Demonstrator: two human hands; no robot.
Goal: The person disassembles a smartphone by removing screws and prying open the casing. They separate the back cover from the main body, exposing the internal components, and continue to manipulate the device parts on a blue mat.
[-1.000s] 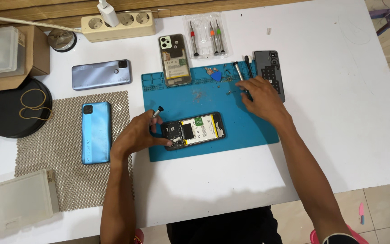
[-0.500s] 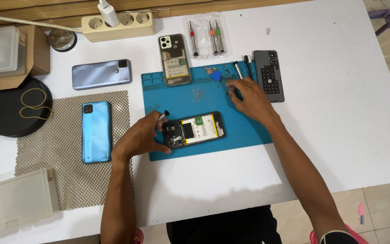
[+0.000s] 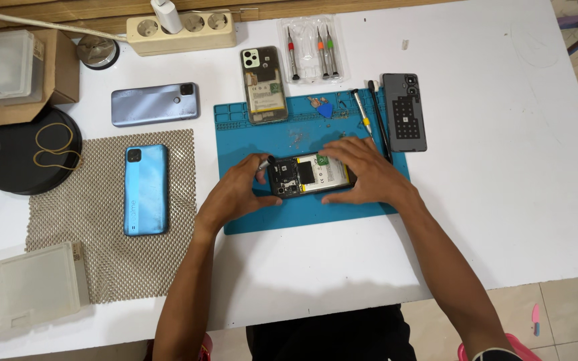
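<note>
Two hands close on an opened phone (image 3: 312, 175) that lies back-up, its insides bare, near the middle of a blue mat (image 3: 249, 130). The left hand (image 3: 235, 194) grips the phone's left end, with a thin dark tool (image 3: 263, 161) showing at its fingertips. The right hand (image 3: 362, 172) curls over the right end, fingers pressed on the phone.

On the mat's far edge lie a second opened phone (image 3: 263, 83), a blue pick (image 3: 327, 110) and two slim tools (image 3: 362, 113). A dark back cover (image 3: 404, 111) sits just off the mat's right corner.

The white bench (image 3: 503, 167) also carries a screwdriver pack (image 3: 312, 50), a power strip (image 3: 182, 28), a grey-blue phone (image 3: 154, 104), and a light blue phone (image 3: 146, 189) on a mesh pad (image 3: 95, 247). Pale floor tiles (image 3: 570, 314) show below.

Half a second earlier the right hand was up by the tools at the mat's far right; it has since come down onto the phone.
</note>
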